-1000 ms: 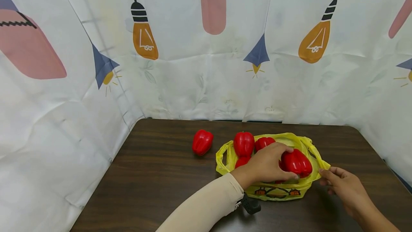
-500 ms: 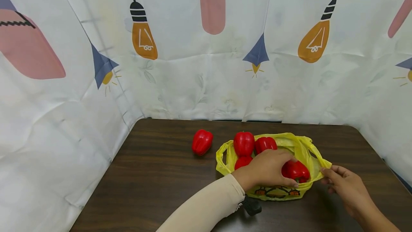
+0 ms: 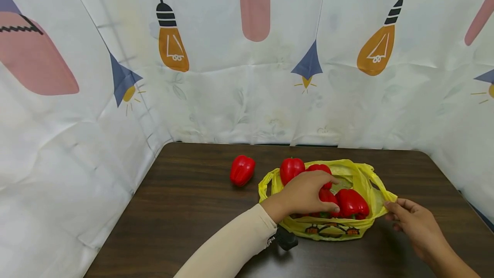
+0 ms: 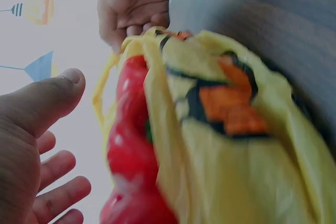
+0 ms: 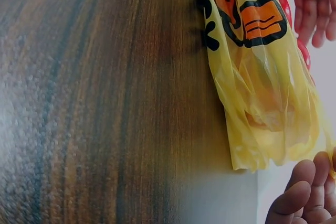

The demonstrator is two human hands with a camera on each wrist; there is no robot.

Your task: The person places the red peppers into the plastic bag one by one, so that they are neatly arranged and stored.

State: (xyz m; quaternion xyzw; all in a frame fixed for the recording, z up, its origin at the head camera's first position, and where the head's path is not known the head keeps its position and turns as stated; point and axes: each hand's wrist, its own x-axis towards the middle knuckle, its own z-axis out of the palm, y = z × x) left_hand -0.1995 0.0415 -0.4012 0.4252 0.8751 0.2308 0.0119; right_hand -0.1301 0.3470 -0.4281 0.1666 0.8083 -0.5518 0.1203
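Observation:
A yellow plastic bag with an orange and black print lies with its mouth spread wide, several red bell peppers inside. One bell pepper sits near the bag's right end; another bell pepper is at its back left. Above the peppers is my left hand, fingers parted, partly hiding those beneath. In the left wrist view that hand holds nothing and its thumb and fingers are apart. My right hand pinches the bag's right handle between thumb and fingers.
A lone bell pepper lies on the dark wooden table, left of the bag. A patterned white cloth hangs behind the table and along its sides. A black wrist device is below my left wrist.
My left hand lowered a bell pepper into the right part of the bag, let go of it and moved left. My right hand keeps its pinch on the handle.

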